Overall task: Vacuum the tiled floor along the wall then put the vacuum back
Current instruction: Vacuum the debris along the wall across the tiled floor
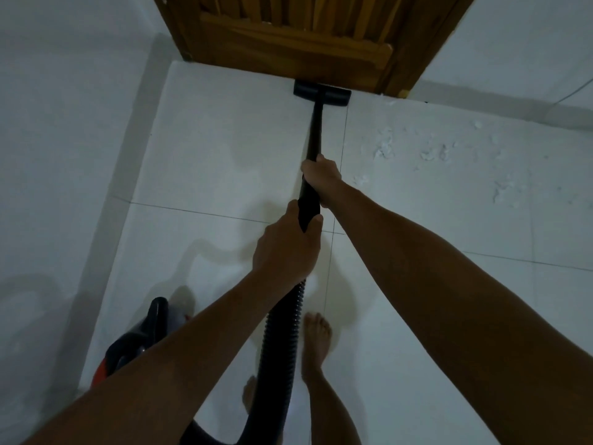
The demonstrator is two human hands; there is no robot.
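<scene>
Both hands, left hand [285, 248] and right hand [321, 179], grip the wand [313, 136] tight, nozzle [322, 93] against the door [288, 56], so I'd sweep right of the door through the white crumbs [433, 152].

Dim light. Floor [224, 155]: large pale tiles, thin grout lines. Far centre: brown wooden door [288, 43] in a wooden frame [414, 43]. Plain white wall [64, 107] at left; white wall [513, 36] at far right. White flecks [433, 152] scattered on right-hand tiles.
</scene>
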